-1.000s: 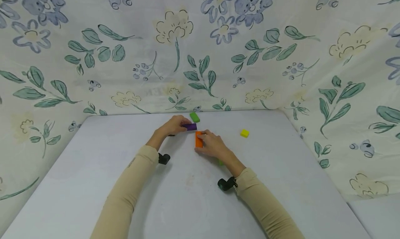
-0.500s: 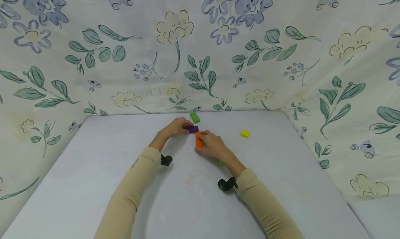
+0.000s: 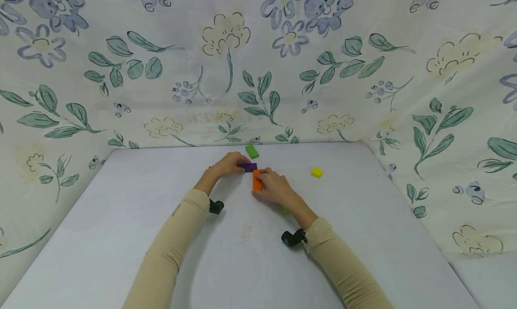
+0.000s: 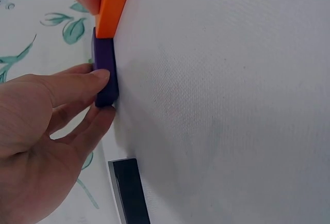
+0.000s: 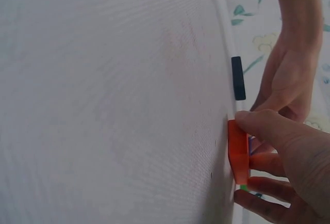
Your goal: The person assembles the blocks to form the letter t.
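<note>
The purple block [image 3: 248, 167] lies near the far edge of the white table [image 3: 242, 264], its long side running roughly crosswise. Its right end sits at the far end of the orange block [image 3: 257, 181], which points toward the person, so the two make a corner. They look to be touching in the left wrist view, though a thin gap would be hard to rule out from that angle.

The left hand [image 3: 230, 164] pinches the purple block, thumb on one face and fingers behind. The right hand [image 3: 273, 185] grips the orange block between thumb and fingers.

The step in hand seems to be lining up these two ends. The next move probably calls for keeping the orange block steady while the purple one is squared against it, then loosening the fingers without nudging either.

Just beyond the purple block lies a green block [image 3: 252, 151]. A dark block [image 4: 131, 190] lies near the left hand, apart from the pair. Another green piece [image 3: 286, 210] peeks out by the right wrist, and a yellow block [image 3: 317, 172] lies well off to the right. Flowered cloth [image 3: 274, 132] hangs behind everything.
</note>
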Demonstrator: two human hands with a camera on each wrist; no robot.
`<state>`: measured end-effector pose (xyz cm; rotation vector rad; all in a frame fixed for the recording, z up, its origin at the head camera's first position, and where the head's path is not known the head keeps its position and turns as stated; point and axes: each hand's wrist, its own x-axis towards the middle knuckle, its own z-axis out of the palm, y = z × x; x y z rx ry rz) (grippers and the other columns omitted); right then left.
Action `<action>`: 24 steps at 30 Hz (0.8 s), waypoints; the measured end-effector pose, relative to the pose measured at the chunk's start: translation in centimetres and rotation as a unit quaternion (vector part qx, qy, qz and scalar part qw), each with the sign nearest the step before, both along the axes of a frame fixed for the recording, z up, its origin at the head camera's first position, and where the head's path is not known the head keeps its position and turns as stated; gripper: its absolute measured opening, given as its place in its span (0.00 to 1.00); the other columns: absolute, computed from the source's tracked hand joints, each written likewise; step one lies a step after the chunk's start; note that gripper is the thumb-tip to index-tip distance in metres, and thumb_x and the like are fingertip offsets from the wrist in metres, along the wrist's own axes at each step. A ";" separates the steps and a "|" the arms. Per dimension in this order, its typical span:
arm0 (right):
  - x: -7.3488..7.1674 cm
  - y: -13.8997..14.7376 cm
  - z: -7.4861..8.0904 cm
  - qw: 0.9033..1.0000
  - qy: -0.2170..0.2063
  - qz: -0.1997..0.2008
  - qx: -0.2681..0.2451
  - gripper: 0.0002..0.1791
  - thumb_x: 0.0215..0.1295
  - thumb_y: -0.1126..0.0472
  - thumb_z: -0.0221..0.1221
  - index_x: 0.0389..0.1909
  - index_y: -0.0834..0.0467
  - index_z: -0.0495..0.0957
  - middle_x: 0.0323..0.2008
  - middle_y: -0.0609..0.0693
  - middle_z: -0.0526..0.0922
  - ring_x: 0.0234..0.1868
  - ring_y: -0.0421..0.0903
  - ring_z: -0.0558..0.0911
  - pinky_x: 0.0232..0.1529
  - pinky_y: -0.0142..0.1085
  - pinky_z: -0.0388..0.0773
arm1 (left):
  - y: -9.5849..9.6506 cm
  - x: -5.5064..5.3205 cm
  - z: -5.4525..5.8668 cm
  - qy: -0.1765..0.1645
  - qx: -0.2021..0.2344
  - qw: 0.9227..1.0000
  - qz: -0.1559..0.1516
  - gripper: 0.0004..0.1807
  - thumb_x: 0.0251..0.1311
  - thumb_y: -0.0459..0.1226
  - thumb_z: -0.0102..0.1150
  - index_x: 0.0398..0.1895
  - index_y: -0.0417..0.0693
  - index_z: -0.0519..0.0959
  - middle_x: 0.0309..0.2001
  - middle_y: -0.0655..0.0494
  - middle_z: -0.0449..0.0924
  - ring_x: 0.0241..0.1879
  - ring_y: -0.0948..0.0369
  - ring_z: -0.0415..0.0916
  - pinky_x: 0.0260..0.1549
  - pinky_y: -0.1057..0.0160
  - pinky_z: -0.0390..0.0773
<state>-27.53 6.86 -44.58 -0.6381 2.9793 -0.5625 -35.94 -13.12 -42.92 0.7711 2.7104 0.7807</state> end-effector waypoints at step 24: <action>-0.3 -0.1 -0.2 1.000 -0.013 -0.005 0.001 0.36 0.60 0.43 0.66 0.66 0.55 0.73 0.67 0.56 0.71 0.64 0.53 0.74 0.62 0.58 0.71 | 0.0 -0.1 0.0 0.006 -0.006 1.000 -0.012 0.20 0.62 0.26 0.58 0.59 0.37 0.78 0.56 0.41 0.79 0.57 0.48 0.75 0.61 0.50 0.73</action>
